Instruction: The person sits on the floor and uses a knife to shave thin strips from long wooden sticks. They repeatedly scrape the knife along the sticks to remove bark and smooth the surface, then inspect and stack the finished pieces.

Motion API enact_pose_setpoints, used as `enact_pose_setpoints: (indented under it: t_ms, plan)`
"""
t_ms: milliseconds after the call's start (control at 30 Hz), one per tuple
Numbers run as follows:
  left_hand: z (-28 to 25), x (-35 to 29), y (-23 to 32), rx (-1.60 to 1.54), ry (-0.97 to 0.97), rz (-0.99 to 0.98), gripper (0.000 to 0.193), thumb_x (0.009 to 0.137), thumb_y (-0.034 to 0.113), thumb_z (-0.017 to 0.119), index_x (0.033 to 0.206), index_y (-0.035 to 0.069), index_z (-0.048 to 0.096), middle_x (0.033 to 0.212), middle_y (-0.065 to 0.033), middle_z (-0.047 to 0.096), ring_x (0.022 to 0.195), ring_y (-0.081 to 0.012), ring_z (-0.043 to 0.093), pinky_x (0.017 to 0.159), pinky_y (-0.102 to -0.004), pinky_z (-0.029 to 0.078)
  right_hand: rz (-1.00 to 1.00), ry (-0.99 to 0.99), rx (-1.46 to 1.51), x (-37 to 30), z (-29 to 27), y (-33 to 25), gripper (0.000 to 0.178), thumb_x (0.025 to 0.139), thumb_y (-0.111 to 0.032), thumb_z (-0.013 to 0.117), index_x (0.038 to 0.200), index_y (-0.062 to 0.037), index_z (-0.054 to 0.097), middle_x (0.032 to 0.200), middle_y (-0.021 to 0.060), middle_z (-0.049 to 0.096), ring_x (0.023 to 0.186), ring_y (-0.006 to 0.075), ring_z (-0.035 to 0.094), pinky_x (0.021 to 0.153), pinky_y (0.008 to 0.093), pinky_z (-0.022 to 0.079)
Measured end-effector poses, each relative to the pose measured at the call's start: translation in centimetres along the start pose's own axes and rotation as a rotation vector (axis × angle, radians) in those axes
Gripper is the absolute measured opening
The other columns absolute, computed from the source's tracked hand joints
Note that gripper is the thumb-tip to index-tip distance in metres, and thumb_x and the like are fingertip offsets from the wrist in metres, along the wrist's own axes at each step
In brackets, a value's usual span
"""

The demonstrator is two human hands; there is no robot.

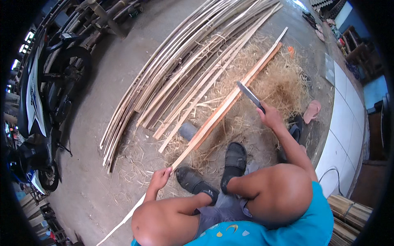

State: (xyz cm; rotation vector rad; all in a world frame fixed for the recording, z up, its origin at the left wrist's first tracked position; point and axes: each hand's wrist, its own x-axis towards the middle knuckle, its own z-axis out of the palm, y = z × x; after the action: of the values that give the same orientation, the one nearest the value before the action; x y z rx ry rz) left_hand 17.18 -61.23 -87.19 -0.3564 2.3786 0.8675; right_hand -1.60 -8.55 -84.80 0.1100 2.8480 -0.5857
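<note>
My left hand (161,178) is closed around the near end of a long pale bamboo strip (217,116). The strip runs away from me to the far right, lying along a narrow reddish-brown board (256,73). A knife (250,94) with a broad blade and dark handle is in my closed right hand (271,116). Its blade tip points to the far left, close over the strip; whether it touches, I cannot tell. A grey cylindrical block (188,131) stands beside the board's near end. Past my left hand, a pale strip (123,221) continues toward the lower left.
Many long bamboo strips (176,61) lie bundled across the floor ahead. Curly shavings (283,88) are heaped on the right. A pink sandal (312,111) lies by the white tiled ledge (340,123). A motorcycle (45,94) stands at left, and bundled slats (347,217) sit lower right.
</note>
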Motion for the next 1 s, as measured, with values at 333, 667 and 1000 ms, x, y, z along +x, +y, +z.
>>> enact_pose_setpoints:
  t_ms: [333,667,1000]
  plan:
    - [-1.8,-4.8,-6.8,0.052,0.047,-0.061,0.05,0.097,0.048,0.055,0.088,0.001,0.072,0.068,-0.0221,0.064,0.066,-0.0375,0.064,0.066,-0.0453,0.049,0.35,0.25,-0.045,3.6,-2.8,5.4,0.045,0.096,-0.037,0.053,0.125,-0.0024,0.054,0.105,0.03,0.066,0.097,0.0481,0.064,0.086,0.0533,0.051]
    - [3.4,2.9,5.8,0.252,0.2,0.294,0.037,0.101,0.039,0.049,0.099,0.002,0.058,0.083,-0.027,0.066,0.08,-0.0471,0.064,0.074,-0.0542,0.05,-0.557,-0.547,-0.049,-12.2,5.9,-13.4,0.044,0.094,-0.036,0.059,0.13,-0.0108,0.053,0.11,0.0229,0.066,0.099,0.0426,0.065,0.083,0.0524,0.053]
    - [0.5,1.6,3.3,-0.072,-0.172,0.143,0.052,0.104,0.045,0.043,0.088,0.0,0.064,0.067,-0.0163,0.064,0.064,-0.0305,0.065,0.066,-0.0449,0.051,0.012,0.053,0.386,-0.5,0.0,-3.2,0.039,0.098,-0.034,0.053,0.123,-0.0042,0.058,0.097,0.0255,0.069,0.092,0.0458,0.066,0.078,0.0514,0.052]
